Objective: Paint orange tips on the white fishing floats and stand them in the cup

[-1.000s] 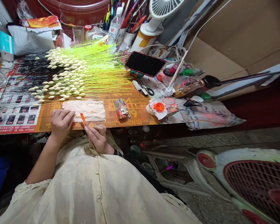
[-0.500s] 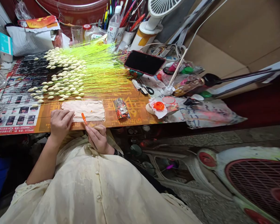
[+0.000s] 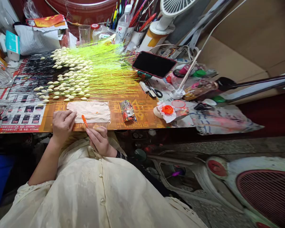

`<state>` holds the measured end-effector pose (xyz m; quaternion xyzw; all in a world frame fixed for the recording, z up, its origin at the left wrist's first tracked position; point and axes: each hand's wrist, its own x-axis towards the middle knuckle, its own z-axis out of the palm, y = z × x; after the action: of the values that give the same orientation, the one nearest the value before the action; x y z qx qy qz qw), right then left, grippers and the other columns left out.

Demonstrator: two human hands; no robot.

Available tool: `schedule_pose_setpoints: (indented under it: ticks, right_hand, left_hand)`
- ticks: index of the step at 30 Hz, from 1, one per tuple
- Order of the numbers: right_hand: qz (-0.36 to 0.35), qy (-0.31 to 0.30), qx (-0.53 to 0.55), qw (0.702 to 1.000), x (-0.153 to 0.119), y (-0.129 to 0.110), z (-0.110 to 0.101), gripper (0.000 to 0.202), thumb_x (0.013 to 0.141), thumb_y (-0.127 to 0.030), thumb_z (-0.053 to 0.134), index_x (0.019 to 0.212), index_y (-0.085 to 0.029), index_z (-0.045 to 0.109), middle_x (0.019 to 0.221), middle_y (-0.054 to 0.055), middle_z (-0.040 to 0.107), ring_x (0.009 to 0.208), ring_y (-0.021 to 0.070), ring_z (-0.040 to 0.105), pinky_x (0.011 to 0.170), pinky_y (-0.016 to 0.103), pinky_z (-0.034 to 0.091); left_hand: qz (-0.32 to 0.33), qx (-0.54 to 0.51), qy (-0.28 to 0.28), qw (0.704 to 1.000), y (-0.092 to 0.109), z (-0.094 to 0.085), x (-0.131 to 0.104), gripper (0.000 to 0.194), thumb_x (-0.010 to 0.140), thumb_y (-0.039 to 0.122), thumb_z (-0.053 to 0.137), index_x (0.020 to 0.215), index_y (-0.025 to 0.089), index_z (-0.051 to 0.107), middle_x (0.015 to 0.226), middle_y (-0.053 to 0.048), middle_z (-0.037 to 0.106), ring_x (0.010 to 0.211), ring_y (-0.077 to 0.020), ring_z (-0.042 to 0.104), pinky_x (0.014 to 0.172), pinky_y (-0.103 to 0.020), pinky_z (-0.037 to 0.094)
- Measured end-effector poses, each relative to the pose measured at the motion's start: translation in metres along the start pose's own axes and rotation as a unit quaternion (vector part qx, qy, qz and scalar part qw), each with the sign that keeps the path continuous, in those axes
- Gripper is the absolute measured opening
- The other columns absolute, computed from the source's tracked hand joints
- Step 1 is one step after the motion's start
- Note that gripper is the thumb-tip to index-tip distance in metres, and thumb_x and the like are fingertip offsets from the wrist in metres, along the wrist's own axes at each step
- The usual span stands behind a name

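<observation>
My right hand (image 3: 100, 139) is closed round the lower end of a small orange-tipped tool (image 3: 84, 120), whose tip points up and left at the near edge of a pale cloth (image 3: 91, 112). At the cloth's left edge, my left hand (image 3: 63, 123) rests with its fingers pressed together; what they hold, if anything, is too small to make out. Beyond the cloth lie many cream-coloured buds (image 3: 73, 84) on thin stems, with bright yellow-green strands (image 3: 109, 66) to their right. A small multicoloured block (image 3: 128, 110) sits right of the cloth.
An open pot of orange paint (image 3: 167, 110) stands on the right, near scissors (image 3: 158, 93) and a propped phone (image 3: 154, 64). Behind are a bottle (image 3: 123, 23), brush holders and a small white fan (image 3: 177, 6). The table's front edge runs just before my hands.
The view has shifted, so the table things appear farther right. Both hands stay near the cloth, and the orange-tipped tool remains in my right hand, slightly left relative to the cloth.
</observation>
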<state>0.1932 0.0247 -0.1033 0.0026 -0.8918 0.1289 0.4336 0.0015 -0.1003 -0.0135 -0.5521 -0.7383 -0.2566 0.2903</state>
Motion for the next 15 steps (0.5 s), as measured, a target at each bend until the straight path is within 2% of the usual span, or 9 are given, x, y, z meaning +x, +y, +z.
schedule_pose_setpoints:
  ticks: [5, 15]
  right_hand:
    - [0.005, 0.010, -0.001, 1.000, 0.009, -0.005, 0.002, 0.054, 0.098, -0.017, 0.053, 0.152, -0.026, 0.048, 0.128, 0.007, 0.072, 0.111, 0.0212, 0.058, 0.106, 0.044, 0.047]
    - [-0.006, 0.043, 0.000, 0.999, 0.022, -0.011, -0.003, 0.050, 0.096, -0.014, 0.056, 0.146, -0.020, 0.056, 0.124, 0.007, 0.073, 0.107, 0.0214, 0.056, 0.102, 0.041, 0.045]
  left_hand:
    - [-0.012, -0.021, -0.009, 1.000, 0.001, 0.000, -0.001, 0.021, 0.099, 0.026, 0.059, 0.116, 0.027, 0.072, 0.105, -0.006, 0.076, 0.095, -0.0210, 0.066, 0.090, -0.040, 0.040]
    - [-0.002, -0.012, -0.003, 1.000, 0.001, 0.000, 0.000, 0.020, 0.099, 0.026, 0.059, 0.114, 0.026, 0.072, 0.104, -0.006, 0.076, 0.093, -0.0207, 0.064, 0.090, -0.039, 0.040]
